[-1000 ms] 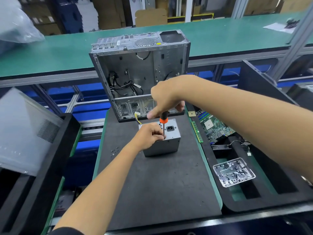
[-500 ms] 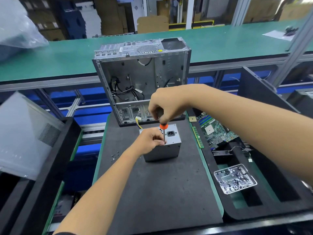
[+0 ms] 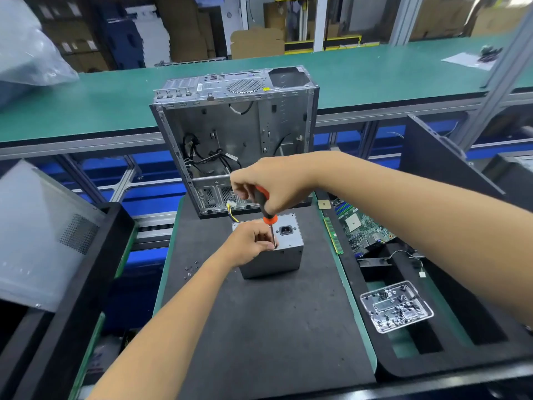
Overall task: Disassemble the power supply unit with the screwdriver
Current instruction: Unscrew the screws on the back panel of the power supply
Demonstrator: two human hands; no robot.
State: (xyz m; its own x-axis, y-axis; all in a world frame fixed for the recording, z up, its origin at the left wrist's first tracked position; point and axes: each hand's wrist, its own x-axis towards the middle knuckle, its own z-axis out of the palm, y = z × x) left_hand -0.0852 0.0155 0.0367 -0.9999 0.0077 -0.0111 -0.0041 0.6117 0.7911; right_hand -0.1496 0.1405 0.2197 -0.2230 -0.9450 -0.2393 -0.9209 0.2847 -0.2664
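Setting: factory workbench with a black foam mat (image 3: 259, 327) in front and a long green conveyor belt (image 3: 375, 73) behind.
Task object: grey sheet-metal box power supply unit (image 3: 284, 256), standing on the mat just in front of an emptied grey steel computer case (image 3: 239, 140).
Orientation: the unit's face with the black mains socket (image 3: 285, 230) is turned up; its yellow wire bundle (image 3: 232, 213) leaves the far side toward the case. Its long axis cannot be told, since the left hand hides much of it.
Tool: orange-and-black-handled screwdriver (image 3: 266, 210), nearly upright, handle leaning a little left, tip down on the socket face near its front edge.
Right hand: right hand (image 3: 274, 183) wrapped closed around the screwdriver handle from above.
Left hand: left hand (image 3: 251, 245) resting on the unit's left part, fingertips pinched beside the shaft close to the tip; whether they hold a screw is too small to tell.
Done: the unit is out of the case; small dark loose screws (image 3: 190, 268) lie on the mat to its left.
Left: the cover looks still closed, so this is probably an early cover screw; remaining screws and opening the shell lie ahead.
Nearby: green motherboard (image 3: 363, 229) and clear plastic screw tray (image 3: 396, 306) to the right.
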